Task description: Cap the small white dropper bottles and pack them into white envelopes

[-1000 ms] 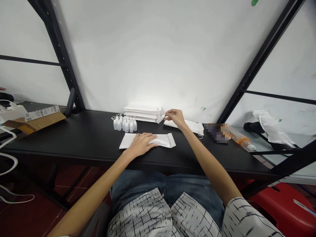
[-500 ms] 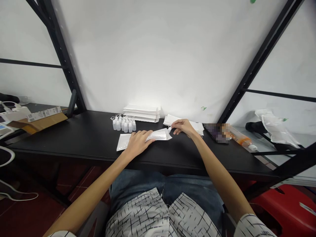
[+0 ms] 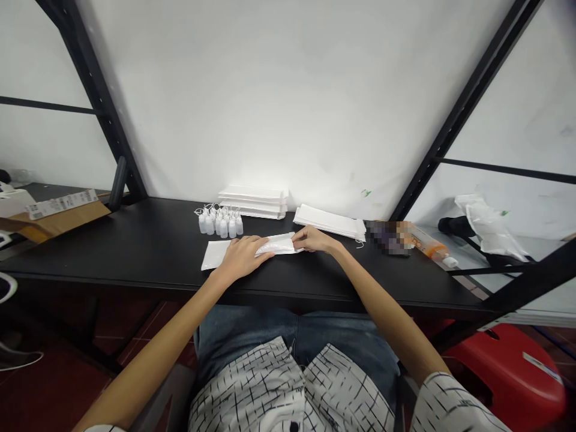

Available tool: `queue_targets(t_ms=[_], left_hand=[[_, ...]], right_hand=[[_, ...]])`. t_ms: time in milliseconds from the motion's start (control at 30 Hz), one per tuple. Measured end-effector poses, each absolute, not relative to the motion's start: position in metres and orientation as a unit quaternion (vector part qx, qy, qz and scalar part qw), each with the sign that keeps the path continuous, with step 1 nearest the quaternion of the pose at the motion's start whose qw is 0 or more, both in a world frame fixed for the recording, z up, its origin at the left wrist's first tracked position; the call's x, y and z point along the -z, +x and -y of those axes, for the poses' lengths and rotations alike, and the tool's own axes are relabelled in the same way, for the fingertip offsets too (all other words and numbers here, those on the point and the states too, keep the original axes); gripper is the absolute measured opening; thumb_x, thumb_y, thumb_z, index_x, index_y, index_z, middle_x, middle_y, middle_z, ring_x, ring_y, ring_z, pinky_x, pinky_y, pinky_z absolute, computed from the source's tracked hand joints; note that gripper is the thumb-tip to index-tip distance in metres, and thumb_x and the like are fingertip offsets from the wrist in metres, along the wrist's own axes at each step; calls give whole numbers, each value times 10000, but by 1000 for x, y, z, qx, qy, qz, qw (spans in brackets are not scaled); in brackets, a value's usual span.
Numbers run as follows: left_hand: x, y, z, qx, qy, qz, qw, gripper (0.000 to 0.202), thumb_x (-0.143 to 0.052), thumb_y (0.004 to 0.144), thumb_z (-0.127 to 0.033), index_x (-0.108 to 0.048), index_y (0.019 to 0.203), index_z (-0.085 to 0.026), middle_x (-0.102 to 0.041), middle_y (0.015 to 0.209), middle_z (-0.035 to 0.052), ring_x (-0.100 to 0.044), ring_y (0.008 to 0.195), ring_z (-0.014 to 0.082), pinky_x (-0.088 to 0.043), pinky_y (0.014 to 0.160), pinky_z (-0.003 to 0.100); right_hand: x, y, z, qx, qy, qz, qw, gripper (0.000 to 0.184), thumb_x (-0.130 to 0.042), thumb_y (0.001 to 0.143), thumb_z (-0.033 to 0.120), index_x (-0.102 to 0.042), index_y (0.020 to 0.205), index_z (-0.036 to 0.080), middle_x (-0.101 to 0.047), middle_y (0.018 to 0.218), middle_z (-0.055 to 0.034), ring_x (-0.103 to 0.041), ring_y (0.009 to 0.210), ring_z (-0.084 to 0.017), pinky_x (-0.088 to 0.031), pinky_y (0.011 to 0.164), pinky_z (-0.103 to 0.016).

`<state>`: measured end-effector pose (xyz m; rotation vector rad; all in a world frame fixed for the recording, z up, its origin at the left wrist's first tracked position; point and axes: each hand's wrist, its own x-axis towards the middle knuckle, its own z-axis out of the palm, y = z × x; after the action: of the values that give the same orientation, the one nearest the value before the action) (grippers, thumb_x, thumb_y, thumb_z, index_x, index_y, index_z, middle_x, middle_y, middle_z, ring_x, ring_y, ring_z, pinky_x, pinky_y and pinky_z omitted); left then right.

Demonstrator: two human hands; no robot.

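A white bubble mailer (image 3: 275, 245) lies across the black table, its closed end to the left and its mouth to the right. My left hand (image 3: 245, 255) grips it around the middle, thumb on the near edge and fingers on the far edge. At the mouth, my right hand (image 3: 310, 239) has its fingers closed, with the tips in or against the opening; what they hold is hidden. Behind my left hand, several small clear plastic bottles (image 3: 220, 222) with white caps and loops stand in a cluster.
Folded white mailers (image 3: 254, 201) are stacked by the wall, and a flat white pile (image 3: 330, 222) lies right of them. Farther right are a blurred dark packet (image 3: 389, 237) and an orange-and-clear bottle (image 3: 434, 247). An open cardboard box (image 3: 63, 213) sits at the left.
My right hand has moved left and slightly down to the mailer's mouth; the small white thing at its fingertips is now out of sight. My left hand keeps its hold. The view has shifted slightly.
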<state>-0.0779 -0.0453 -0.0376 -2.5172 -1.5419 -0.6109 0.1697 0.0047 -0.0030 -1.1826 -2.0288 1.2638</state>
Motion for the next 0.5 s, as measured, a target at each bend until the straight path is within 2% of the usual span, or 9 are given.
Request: queue_targets(t_ms=[133,267,400,500], left_hand=[[39,-91,40,183,-847,497,38,595,-361,945,-625,-596,1302,-210,-591,1360,97,-532,1250,278,-394,1039,416],[39,-100,40,181,-849,495,24,611,-340,940,-649,-585,1314,-234,-575,1383,84,-515,1274,265,-376,1063,404],[39,-100,42,181,-849,496,28,598,-340,948,-635,-575,1324,-234,-563,1394,92,-510,1278,275,-375,1062,424],[41,-99,42,182,-850,493,33,583,-341,955,-620,-564,1333,-236,-559,1395,102,-502,1285,276,-368,1069,438]], right_hand=[[-4,179,-7,-400,-446,744,297,278,-698,710,315,-750,891,109,-537,515,34,-373,378,-50,-243,354,-184],[-11,177,-18,-329,-456,743,363,224,-680,744,330,-726,792,117,-594,606,0,-419,388,-49,-309,393,-197],[-23,137,-40,-257,-411,789,378,168,-651,775,291,-715,753,138,-637,643,-4,-480,402,-65,-419,509,-228],[-37,92,-54,-184,-390,825,366,143,-634,805,253,-723,773,145,-691,753,-10,-514,423,-59,-445,580,-232]])
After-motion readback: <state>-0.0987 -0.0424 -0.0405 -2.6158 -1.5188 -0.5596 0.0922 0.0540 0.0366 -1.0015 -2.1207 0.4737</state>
